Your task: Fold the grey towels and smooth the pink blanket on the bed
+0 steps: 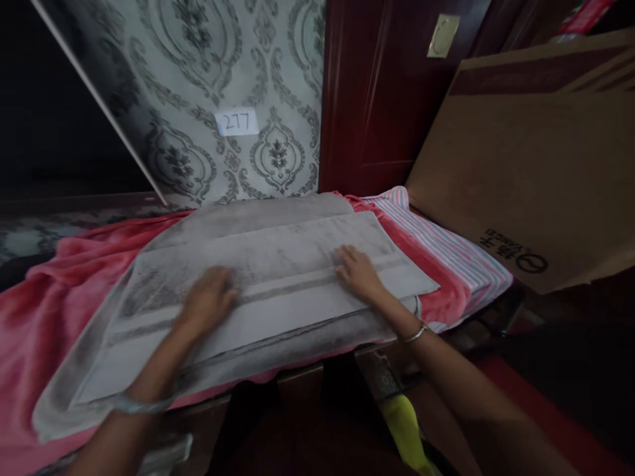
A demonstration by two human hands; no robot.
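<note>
A light grey towel [278,264] with darker grey bands lies folded and spread out in front of me. My left hand [211,301] rests palm down on its left part, somewhat blurred, with the thumb apart from the fingers. On the right part of the same towel, my right hand [360,272] lies flat with its fingers stretched out. Neither hand grips anything. Beneath the towel is a pink-red plush blanket [94,258], which shows at both sides and along the front edge.
A striped cloth [446,244] lies at the right end, beside a large cardboard box [526,152]. Behind stand a patterned wall with a paper label "277" [237,121] and a dark red door [372,86]. A dark screen [64,112] is at upper left.
</note>
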